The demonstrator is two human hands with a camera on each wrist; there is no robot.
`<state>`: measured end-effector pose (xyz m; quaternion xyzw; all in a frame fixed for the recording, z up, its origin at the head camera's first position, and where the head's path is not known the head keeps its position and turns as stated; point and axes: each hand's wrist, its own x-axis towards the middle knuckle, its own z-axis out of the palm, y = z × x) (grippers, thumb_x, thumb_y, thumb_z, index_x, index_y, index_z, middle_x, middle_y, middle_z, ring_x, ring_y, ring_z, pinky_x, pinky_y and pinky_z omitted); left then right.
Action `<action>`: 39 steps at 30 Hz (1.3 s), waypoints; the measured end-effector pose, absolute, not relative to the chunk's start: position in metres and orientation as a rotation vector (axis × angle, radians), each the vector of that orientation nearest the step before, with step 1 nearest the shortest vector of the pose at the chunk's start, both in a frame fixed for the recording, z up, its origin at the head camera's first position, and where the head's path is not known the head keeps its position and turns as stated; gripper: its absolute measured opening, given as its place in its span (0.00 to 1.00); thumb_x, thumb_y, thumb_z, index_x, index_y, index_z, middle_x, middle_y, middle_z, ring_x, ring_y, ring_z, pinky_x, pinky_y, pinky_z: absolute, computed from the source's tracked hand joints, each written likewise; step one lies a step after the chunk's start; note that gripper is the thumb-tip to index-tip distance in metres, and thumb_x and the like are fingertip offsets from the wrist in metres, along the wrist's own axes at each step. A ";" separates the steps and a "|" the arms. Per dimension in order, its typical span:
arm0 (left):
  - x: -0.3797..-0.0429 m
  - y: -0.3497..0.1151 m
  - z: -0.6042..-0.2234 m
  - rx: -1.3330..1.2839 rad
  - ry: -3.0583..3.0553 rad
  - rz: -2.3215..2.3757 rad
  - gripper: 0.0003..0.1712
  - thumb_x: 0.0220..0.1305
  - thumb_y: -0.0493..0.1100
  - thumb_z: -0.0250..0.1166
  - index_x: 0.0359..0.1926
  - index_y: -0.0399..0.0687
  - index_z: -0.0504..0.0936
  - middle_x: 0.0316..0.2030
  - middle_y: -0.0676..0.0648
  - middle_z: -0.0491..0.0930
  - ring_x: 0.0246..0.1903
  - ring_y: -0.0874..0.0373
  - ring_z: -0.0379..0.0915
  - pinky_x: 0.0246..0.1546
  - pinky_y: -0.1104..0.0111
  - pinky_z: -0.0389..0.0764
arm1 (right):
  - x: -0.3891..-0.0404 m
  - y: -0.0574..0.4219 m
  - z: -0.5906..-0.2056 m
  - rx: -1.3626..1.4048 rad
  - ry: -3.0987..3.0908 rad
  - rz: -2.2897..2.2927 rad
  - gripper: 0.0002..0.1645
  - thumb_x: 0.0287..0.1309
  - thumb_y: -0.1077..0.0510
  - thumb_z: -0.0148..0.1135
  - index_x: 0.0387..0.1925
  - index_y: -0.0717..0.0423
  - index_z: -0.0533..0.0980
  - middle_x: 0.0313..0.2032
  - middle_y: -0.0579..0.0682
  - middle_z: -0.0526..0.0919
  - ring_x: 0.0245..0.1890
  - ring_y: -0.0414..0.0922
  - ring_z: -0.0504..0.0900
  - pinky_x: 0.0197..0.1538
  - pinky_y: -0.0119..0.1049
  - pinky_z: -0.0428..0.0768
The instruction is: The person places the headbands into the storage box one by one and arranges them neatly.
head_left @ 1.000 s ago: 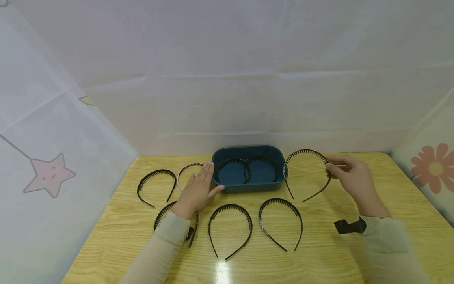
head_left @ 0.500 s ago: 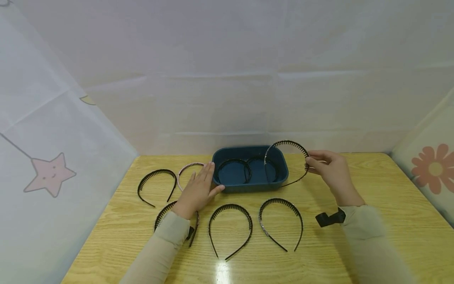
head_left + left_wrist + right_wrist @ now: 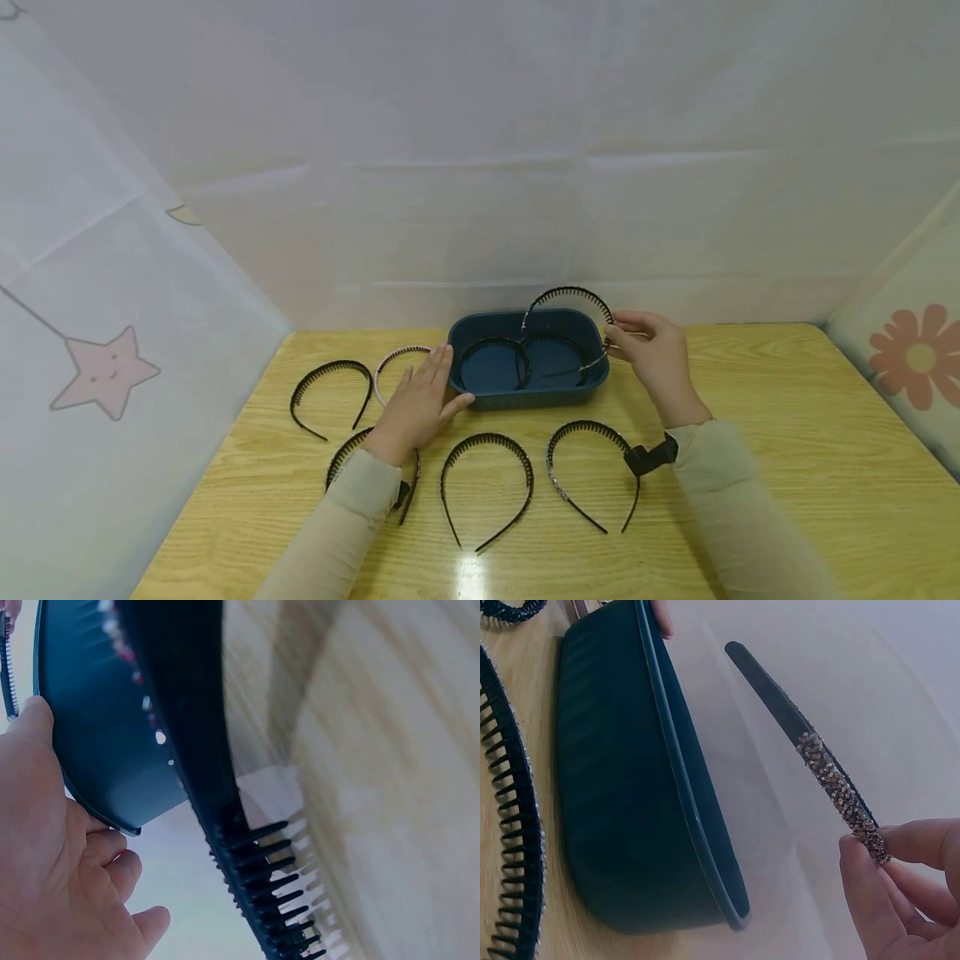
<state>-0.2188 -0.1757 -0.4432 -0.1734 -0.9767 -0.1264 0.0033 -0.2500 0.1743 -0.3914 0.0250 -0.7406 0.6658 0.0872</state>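
Observation:
A dark blue oblong box stands at the back of the table, with two black toothed headbands lying overlapped inside it. My right hand pinches one side of another black headband between thumb and fingers. That headband is held upright over the right half of the box; in the right wrist view its sparkly, stone-studded band shows. My left hand rests at the left end of the box, fingers extended along the rim, thumb toward the front. In the left wrist view its fingers touch the box wall.
In front of the box lie two headbands, one plain-looking and one with a glittery side. To the left are a black headband, a pink one partly behind my left hand, and another beneath my left wrist.
My right hand has carried the pinched headband leftward from beside the box to over its right half, tilting it slightly. The left hand has stayed at the box.

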 end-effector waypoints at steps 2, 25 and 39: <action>-0.219 -0.176 -0.443 -0.542 -3.062 -0.394 0.51 0.76 0.68 0.47 0.81 0.41 0.40 0.80 0.40 0.40 0.79 0.46 0.38 0.76 0.42 0.43 | -0.253 0.169 -0.394 0.075 -2.203 1.991 0.22 0.67 0.64 0.66 0.59 0.70 0.77 0.42 0.50 0.82 0.36 0.36 0.87 0.46 0.39 0.87; -0.218 -0.175 -0.441 -0.554 -3.046 -0.404 0.52 0.75 0.67 0.50 0.81 0.39 0.41 0.80 0.39 0.42 0.79 0.44 0.39 0.75 0.40 0.46 | -0.274 0.101 -0.410 0.081 -2.357 2.035 0.19 0.66 0.65 0.66 0.56 0.69 0.78 0.45 0.62 0.82 0.40 0.50 0.88 0.42 0.35 0.88; -0.217 -0.176 -0.443 -0.550 -3.040 -0.396 0.51 0.76 0.67 0.49 0.81 0.40 0.40 0.80 0.39 0.42 0.79 0.45 0.40 0.75 0.40 0.47 | -0.280 0.079 -0.426 0.136 -2.576 1.834 0.21 0.65 0.65 0.67 0.58 0.69 0.78 0.45 0.62 0.83 0.37 0.51 0.89 0.47 0.49 0.87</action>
